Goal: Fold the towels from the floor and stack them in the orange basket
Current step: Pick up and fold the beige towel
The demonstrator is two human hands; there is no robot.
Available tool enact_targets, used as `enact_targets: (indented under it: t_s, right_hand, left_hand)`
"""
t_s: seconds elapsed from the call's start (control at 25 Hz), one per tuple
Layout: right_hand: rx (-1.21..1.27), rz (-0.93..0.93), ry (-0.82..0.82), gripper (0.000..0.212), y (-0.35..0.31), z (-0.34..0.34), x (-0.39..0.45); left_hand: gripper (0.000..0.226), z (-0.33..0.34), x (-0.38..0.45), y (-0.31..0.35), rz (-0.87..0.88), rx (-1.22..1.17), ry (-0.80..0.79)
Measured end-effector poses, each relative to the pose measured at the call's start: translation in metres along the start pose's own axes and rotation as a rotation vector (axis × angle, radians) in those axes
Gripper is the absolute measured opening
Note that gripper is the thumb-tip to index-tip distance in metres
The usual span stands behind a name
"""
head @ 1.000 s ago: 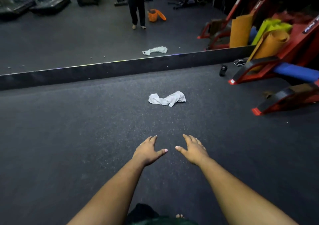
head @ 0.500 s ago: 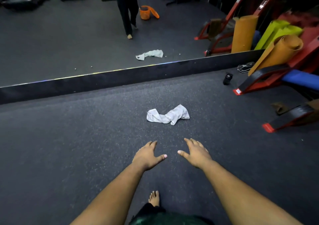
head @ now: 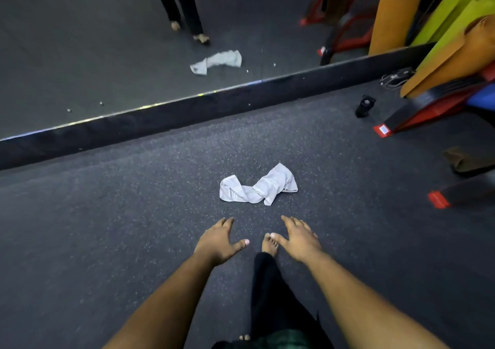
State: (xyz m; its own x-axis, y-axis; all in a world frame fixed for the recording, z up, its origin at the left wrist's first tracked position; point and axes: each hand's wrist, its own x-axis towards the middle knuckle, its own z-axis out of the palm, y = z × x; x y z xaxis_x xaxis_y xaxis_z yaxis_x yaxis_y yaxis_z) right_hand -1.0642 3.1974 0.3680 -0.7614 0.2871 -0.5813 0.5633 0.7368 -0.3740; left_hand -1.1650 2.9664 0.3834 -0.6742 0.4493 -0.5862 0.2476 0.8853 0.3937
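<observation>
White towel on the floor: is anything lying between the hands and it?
Nothing visible does. The crumpled white towel lies just ahead of the left hand and right hand, with only bare dark floor between them. Both hands are open and empty. The person's bare foot is between the hands, short of the towel.

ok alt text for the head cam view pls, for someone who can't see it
Two bare, empty hands, left hand and right hand, reach out open toward a crumpled white towel lying on the dark gym floor. Beyond it a wall mirror reflects the towel; rolled mats lean at right.
</observation>
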Motion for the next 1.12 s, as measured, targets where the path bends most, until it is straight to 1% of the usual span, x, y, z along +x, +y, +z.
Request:
enact_targets:
  t_s: [0.12,0.28,0.36,0.48,0.68,0.8,0.88,1.04,1.12]
  right_hand:
    - [0.044,0.053,-0.068,0.077,0.009,-0.007,0.105]
    - [0.012,0.110,-0.108,0.070,0.034,0.015,0.247]
    - [-0.008,0.140,-0.112,0.066,0.052,0.048,0.327]
    - [-0.062,0.171,-0.082,0.056,0.085,0.119,0.445]
    - [-0.139,0.171,-0.057,0.043,0.124,0.237,0.601]
    - [-0.209,0.160,-0.050,0.044,0.137,0.288,0.664]
    - [-0.231,0.179,-0.026,0.043,0.143,0.307,0.688]
    - [-0.251,0.186,0.014,0.025,0.145,0.315,0.702]
    - [-0.249,0.180,-0.005,0.024,0.139,0.301,0.687]
  left_hand:
    - [0.102,-0.012,0.105,0.003,-0.056,0.014,-0.062]
    - [0.098,0.011,0.244,-0.006,-0.086,0.000,-0.133]
    - [0.098,0.042,0.324,-0.028,-0.107,0.016,-0.185]
    - [0.099,0.105,0.442,-0.075,-0.127,0.073,-0.249]
    - [0.098,0.190,0.585,-0.152,-0.098,0.193,-0.316]
    - [0.096,0.223,0.638,-0.186,-0.071,0.241,-0.335]
    - [0.096,0.236,0.658,-0.201,-0.056,0.280,-0.348]
    - [0.096,0.240,0.669,-0.212,-0.063,0.283,-0.375]
    - [0.096,0.230,0.659,-0.205,-0.055,0.278,-0.380]
